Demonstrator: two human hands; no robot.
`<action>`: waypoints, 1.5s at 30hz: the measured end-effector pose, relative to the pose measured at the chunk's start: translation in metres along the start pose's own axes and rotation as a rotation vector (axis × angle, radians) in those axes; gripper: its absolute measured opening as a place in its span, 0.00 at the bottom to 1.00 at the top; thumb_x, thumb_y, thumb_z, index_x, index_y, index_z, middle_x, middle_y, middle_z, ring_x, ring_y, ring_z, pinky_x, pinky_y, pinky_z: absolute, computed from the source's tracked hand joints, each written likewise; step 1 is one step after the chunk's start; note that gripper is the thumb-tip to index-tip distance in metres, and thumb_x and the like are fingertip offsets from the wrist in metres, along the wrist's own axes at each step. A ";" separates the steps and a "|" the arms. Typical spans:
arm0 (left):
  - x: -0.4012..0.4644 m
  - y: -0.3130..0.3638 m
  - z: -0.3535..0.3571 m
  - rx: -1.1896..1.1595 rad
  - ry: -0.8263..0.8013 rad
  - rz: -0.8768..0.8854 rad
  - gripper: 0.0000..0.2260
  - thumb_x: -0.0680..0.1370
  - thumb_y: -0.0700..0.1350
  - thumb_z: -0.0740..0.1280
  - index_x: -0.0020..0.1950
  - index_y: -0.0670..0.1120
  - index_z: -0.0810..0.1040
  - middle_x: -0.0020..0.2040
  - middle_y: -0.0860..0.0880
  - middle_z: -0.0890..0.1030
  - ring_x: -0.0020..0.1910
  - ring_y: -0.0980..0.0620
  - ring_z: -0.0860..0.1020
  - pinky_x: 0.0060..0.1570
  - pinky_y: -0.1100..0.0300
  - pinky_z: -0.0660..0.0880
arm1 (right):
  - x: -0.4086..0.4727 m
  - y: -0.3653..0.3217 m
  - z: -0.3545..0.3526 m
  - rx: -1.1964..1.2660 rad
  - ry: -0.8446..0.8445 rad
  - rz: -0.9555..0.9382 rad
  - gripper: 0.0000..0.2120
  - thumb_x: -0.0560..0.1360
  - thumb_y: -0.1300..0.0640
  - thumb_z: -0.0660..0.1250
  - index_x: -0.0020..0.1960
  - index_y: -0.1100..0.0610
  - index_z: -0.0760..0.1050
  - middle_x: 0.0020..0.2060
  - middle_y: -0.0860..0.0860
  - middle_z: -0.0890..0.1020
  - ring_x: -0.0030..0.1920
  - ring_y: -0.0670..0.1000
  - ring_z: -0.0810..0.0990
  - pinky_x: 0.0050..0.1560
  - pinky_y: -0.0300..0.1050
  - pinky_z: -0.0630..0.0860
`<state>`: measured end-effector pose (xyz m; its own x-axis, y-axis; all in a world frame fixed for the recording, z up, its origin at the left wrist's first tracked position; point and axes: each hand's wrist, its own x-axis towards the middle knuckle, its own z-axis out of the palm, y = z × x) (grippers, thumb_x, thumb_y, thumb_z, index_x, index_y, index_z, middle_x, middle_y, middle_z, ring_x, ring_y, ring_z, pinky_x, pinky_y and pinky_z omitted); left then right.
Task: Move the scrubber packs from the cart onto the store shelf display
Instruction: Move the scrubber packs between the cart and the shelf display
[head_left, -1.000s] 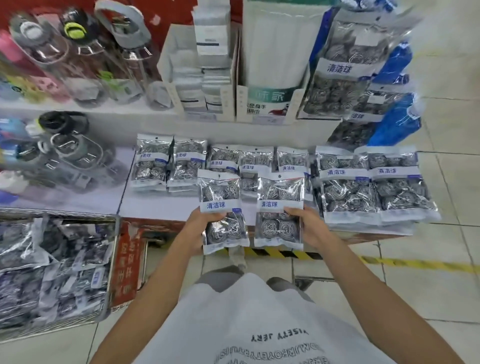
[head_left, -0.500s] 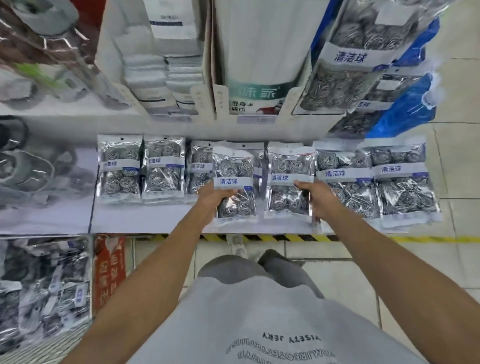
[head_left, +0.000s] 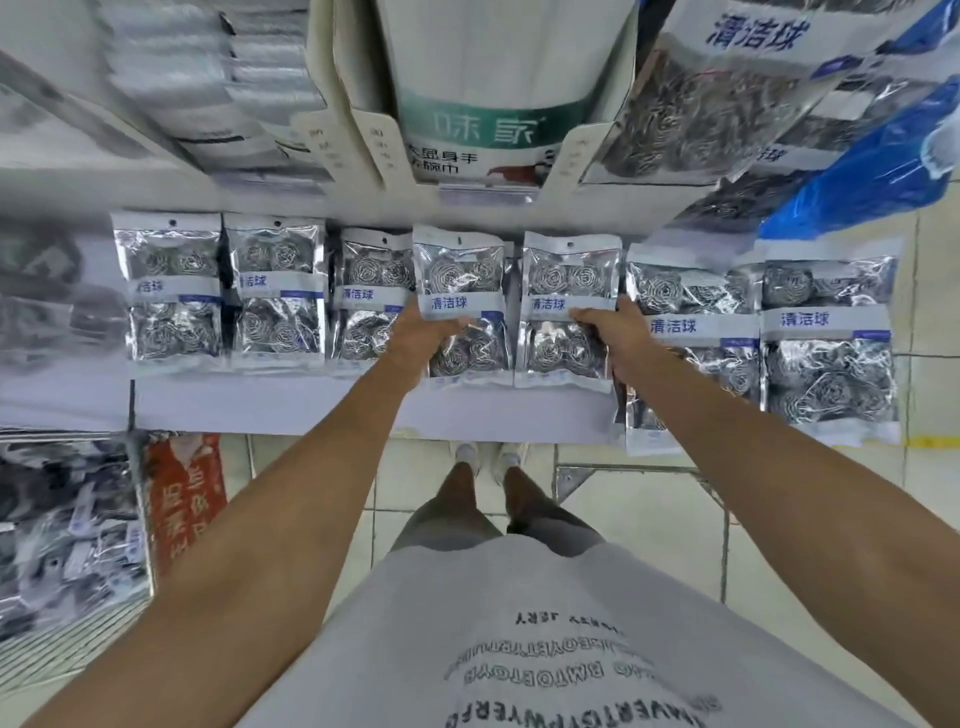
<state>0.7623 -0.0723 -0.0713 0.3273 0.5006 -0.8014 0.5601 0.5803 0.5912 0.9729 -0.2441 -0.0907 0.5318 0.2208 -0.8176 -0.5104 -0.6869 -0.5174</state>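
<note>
- Shelf (head_left: 270, 410): white, flat board; its front edge runs across the middle of the view, with tiled floor below it.
- Left hand (head_left: 415, 338): reaches over the front edge of the shelf; thumb lies across the label band of a scrubber pack (head_left: 462, 306), the other fingers are hidden under the pack's left side. It grasps this pack.
- That scrubber pack: silver pouch with a white and blue label, near the middle of the shelf, overlapping the pack to its left (head_left: 371, 296); whether it lies fully flat on the board cannot be told.
- Right hand (head_left: 618, 332): fingers curled over the right edge of a second scrubber pack (head_left: 566, 312), thumb on its label band. It grasps this pack.
- Second scrubber pack: just beside the first, to its right, bottom edge close to the shelf's front edge.
- Row of smaller packs: two more (head_left: 171, 291) (head_left: 278, 296) lie side by side toward the left end of the shelf.
- Larger packs (head_left: 826, 338): two at the shelf's right end, overhanging the front edge.
- Cart (head_left: 67, 525): at the left below the shelf, holding a heap of blurred silver packs; a red sign (head_left: 187, 493) hangs on its side.
- Upper shelf: a cardboard box (head_left: 483, 93) with a green-banded product, hanging bags of scrubbers (head_left: 727, 104), a blue bag (head_left: 872, 171).
</note>
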 end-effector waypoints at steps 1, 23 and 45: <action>0.002 0.000 0.000 0.035 0.024 0.017 0.43 0.74 0.36 0.76 0.83 0.44 0.56 0.72 0.43 0.71 0.65 0.46 0.76 0.65 0.55 0.74 | 0.001 0.000 0.002 -0.002 0.014 0.005 0.36 0.70 0.55 0.81 0.71 0.59 0.66 0.48 0.57 0.83 0.35 0.53 0.82 0.31 0.47 0.77; -0.035 -0.005 -0.030 0.619 0.204 0.256 0.16 0.78 0.54 0.70 0.60 0.45 0.75 0.53 0.43 0.80 0.52 0.42 0.81 0.52 0.48 0.79 | -0.078 -0.014 0.014 -0.901 0.045 -0.537 0.26 0.81 0.47 0.65 0.75 0.58 0.67 0.60 0.57 0.80 0.54 0.57 0.82 0.61 0.55 0.80; -0.307 -0.226 -0.123 0.344 1.123 0.009 0.19 0.83 0.50 0.62 0.70 0.42 0.73 0.62 0.42 0.77 0.60 0.41 0.76 0.61 0.47 0.75 | -0.275 0.026 0.209 -1.461 -0.708 -1.578 0.28 0.85 0.42 0.57 0.79 0.57 0.66 0.73 0.56 0.74 0.72 0.57 0.73 0.70 0.51 0.69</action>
<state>0.4411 -0.2784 0.0526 -0.4267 0.8891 -0.1656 0.7936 0.4559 0.4029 0.6721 -0.1779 0.0678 -0.5328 0.8276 -0.1767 0.7994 0.4237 -0.4260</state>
